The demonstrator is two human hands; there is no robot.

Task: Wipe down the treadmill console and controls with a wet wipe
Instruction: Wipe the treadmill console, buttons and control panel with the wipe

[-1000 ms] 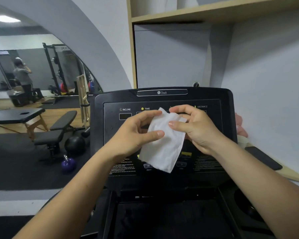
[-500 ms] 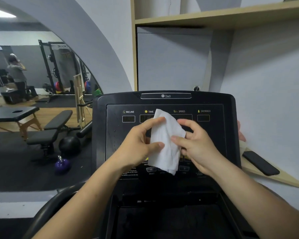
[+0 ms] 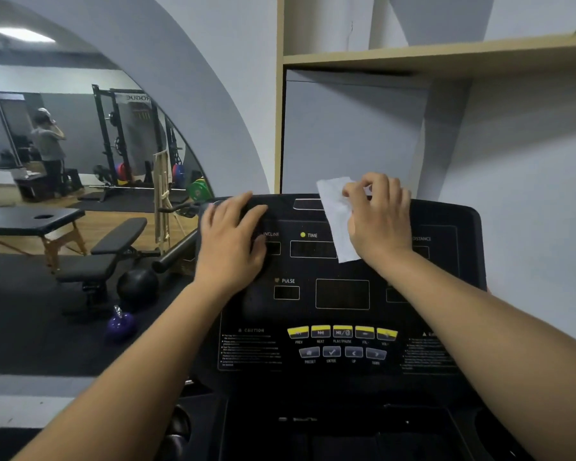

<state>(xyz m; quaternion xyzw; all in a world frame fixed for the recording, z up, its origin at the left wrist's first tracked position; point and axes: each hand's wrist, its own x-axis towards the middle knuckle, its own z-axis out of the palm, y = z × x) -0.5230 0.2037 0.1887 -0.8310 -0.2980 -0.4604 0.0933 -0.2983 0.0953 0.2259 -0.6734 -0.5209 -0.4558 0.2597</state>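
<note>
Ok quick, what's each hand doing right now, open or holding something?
Left hand: open, resting flat on the console.
Right hand: holding the wipe against the console's top edge.

The caution text (image 3: 250,349) on the console (image 3: 446,224) is unreadably blurred.

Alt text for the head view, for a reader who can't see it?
A person's right hand holds a white wet wipe against the top of a black treadmill console; the left hand rests flat on its upper left corner. An arched mirror is at left.
</note>
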